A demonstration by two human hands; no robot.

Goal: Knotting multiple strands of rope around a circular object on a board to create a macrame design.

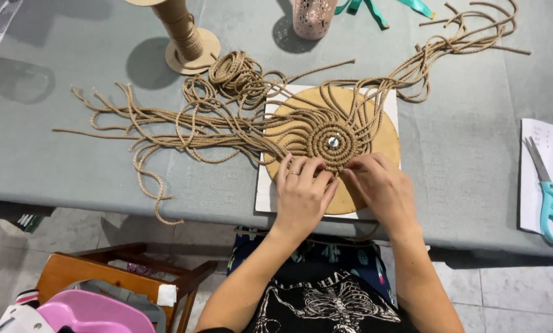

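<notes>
Both hands pinch tan cords [227, 126] at the lower edge of a knotted spiral [332, 140] on a round board [384, 145] on the grey counter [61, 148]: left hand [301, 194], right hand [381, 188]. Blue scissors [551, 197] lie well apart on paper [544, 139].

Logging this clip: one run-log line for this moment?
left hand: on cord coil | right hand: on cord coil | base: round board | nearby: scissors
</notes>
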